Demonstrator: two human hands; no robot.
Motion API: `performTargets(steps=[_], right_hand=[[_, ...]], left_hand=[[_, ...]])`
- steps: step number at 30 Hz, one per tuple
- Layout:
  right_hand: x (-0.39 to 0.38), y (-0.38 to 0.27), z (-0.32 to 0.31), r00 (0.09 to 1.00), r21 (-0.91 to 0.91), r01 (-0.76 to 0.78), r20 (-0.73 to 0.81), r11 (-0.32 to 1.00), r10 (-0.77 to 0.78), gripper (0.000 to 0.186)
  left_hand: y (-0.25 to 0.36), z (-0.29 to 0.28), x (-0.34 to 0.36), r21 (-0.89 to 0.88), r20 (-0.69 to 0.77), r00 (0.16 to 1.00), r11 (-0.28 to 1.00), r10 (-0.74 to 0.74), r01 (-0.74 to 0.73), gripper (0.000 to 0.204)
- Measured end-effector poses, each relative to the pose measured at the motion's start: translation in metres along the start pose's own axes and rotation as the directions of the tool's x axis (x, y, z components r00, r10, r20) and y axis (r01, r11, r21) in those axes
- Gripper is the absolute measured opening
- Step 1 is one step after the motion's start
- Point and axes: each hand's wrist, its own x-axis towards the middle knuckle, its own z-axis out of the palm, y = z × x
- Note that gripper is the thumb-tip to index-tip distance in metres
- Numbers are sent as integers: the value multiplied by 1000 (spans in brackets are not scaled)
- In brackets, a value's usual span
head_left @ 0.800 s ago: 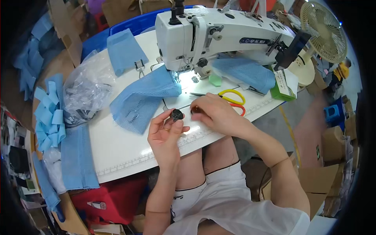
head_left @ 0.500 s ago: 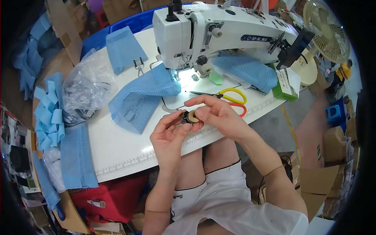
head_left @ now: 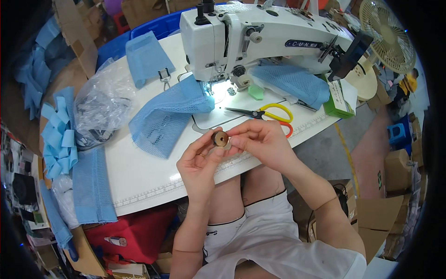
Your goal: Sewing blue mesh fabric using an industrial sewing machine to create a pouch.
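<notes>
Over the table's front edge, the fingertips of my left hand (head_left: 200,156) pinch a small round bobbin case with a bobbin (head_left: 220,138) in it, its brown face and centre hole turned toward me. My right hand (head_left: 262,142) is close against its right side, thumb and forefinger pressed together. Whatever those fingers hold, perhaps thread, is too fine to make out. Beyond my hands stands a white sewing machine (head_left: 274,39), its lamp lit over the needle area. Blue mesh fabric (head_left: 172,116) lies at the needle, left of my hands.
Scissors with yellow and red handles (head_left: 276,113) lie just beyond my right hand. A green piece (head_left: 255,91), more blue mesh (head_left: 292,86) and a green box (head_left: 339,102) are farther right. On the left sit a clear plastic bag (head_left: 104,104) and blue fabric strips (head_left: 58,135).
The bobbin's face has turned more toward me and it has shifted slightly left. My right forefinger, raised before, has come down, and the right fingers are now closed beside the bobbin case.
</notes>
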Motion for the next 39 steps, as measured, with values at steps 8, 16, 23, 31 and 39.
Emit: performTargets(steps=[8, 16, 23, 31, 39], right_hand=[[5, -6, -2, 943, -472, 292, -4, 832, -334, 12], [16, -16, 2, 711, -696, 612, 275, 376, -648, 8], [6, -9, -5, 774, -759, 503, 183, 413, -606, 11], [-26, -2, -28, 780, -849, 344, 21, 401, -625, 12], [-79, 14, -18, 669, -538, 695, 727, 477, -154, 47]], left_hand=[[13, 0, 3, -163, 73, 991, 979, -112, 122, 36], [1, -4, 1, -57, 212, 969, 988, -126, 141, 35], [9, -8, 1, -207, 365, 907, 931, -211, 300, 33], [19, -15, -39, -281, 584, 785, 856, -207, 435, 47], [-46, -48, -116, -152, 463, 692, 719, -554, 678, 36]])
